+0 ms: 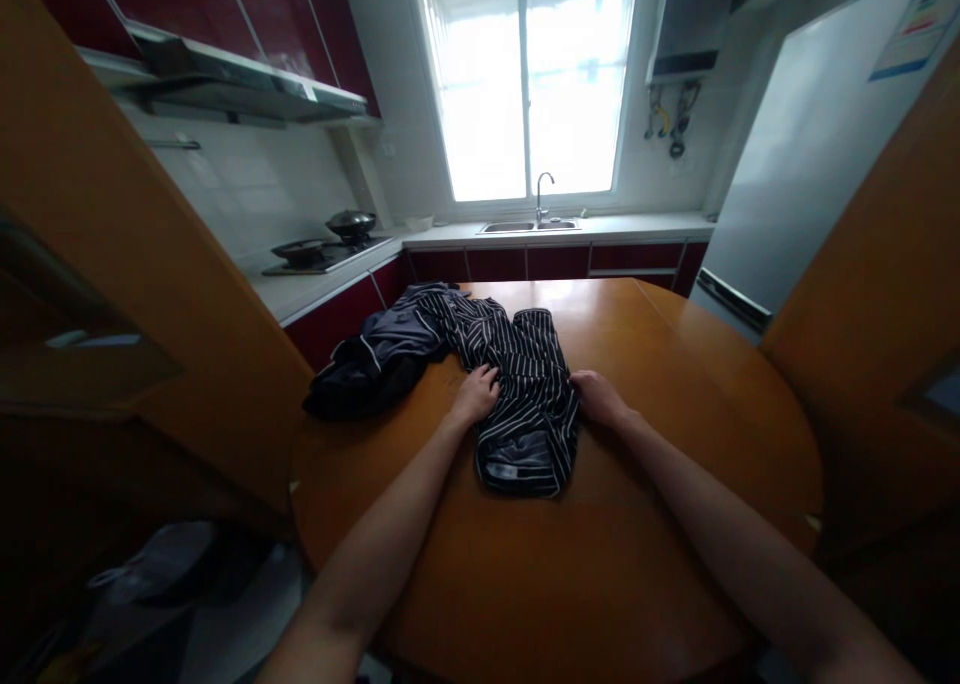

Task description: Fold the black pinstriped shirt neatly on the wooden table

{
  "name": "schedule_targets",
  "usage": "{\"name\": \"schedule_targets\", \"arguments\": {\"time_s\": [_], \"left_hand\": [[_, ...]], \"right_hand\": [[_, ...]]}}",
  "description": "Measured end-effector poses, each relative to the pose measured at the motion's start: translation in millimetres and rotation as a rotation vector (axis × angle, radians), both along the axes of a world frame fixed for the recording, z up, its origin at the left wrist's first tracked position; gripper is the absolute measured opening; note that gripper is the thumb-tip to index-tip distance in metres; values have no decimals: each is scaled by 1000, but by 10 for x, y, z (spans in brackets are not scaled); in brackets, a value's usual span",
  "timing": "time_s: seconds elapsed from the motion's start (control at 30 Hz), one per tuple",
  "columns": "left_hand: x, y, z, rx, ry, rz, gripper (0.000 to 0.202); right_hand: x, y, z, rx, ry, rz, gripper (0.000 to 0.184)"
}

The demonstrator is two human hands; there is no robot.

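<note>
A black shirt with white stripes (525, 394) lies on the round wooden table, its collar end with a pale label toward me. My left hand (478, 394) is at the shirt's left edge, fingers bent over the cloth and gripping it. At the opposite edge, my right hand (598, 396) pinches the fabric between thumb and fingers. The far part of the shirt runs up and left, against a heap of dark grey and black clothes (397, 339). Where the striped cloth meets that heap, the boundary is hard to make out.
The wooden table (697, 414) fills the middle. Beyond it are a counter with a sink (529, 227) beneath a window, and a stove with a lidded pan (351, 224) at left. A fridge (810, 154) stands right. Wooden door panels flank both sides; a plastic bag (161, 559) lies lower left.
</note>
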State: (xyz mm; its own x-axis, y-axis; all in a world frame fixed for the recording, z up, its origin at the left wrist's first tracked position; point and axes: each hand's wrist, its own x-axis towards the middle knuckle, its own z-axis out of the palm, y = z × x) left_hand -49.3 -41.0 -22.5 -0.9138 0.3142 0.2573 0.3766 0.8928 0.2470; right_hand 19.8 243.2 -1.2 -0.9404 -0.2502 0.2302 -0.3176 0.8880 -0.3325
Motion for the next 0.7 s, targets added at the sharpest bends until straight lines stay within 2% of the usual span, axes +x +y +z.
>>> {"name": "schedule_targets", "arguments": {"time_s": [0.13,0.2,0.27,0.33,0.4,0.53,0.7], "left_hand": [[9,-15,12,0,1,-7,48],[6,-18,8,3,2,-12,47],[-1,-17,-1,8,2,-16,47],[-8,-16,-8,12,-1,-18,46],[-11,-16,-8,15,-7,-19,47],[5,-15,25,15,-26,-21,49],[64,6,91,27,-53,-69,48]], "right_hand": [[21,137,4,-41,-66,45,20],[42,193,-8,-57,-60,23,19],[42,219,-43,-87,0,-34,20],[8,218,-101,-123,94,-46,29],[-59,203,-172,-145,162,23,35],[-203,187,-265,-172,187,183,27],[-172,247,-151,-162,191,262,22]]}}
